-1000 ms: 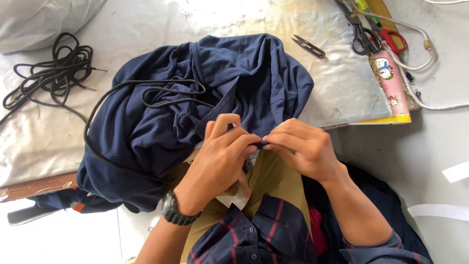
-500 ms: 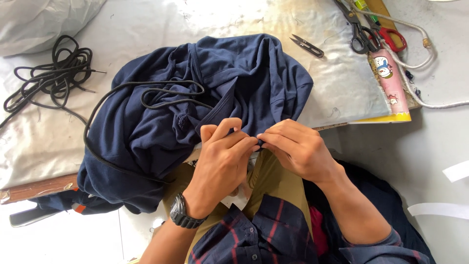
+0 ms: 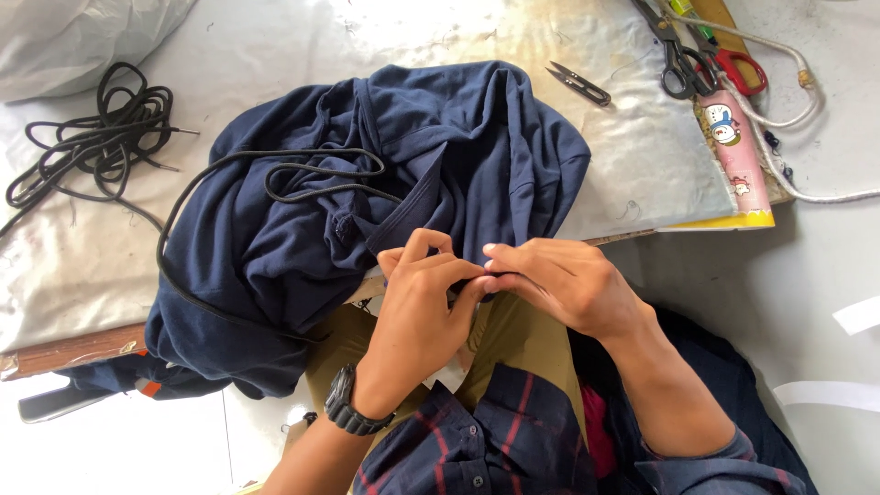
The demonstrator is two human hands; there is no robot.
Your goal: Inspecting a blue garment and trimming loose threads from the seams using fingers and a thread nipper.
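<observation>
So I'm looking down at a navy garment [image 3: 367, 211] bunched up on the surface [image 3: 642, 156], with its near edge hanging over toward the lap. Both hands meet right at that edge: left hand [image 3: 423, 307] and right hand [image 3: 559, 284] are pinched fingertip to fingertip on a small bit of the fabric, fingers closed tight. I can't tell exactly what's between them, it's hidden. A black cord [image 3: 275, 179] already loops across the garment and runs down its left side, so I'd guess the threading is partly done, with the end near the hands still to work through. Spare cord [image 3: 92, 137] sits coiled off to the left, thread snips [image 3: 579, 82] and scissors [image 3: 683, 55] lie untouched up top.
</observation>
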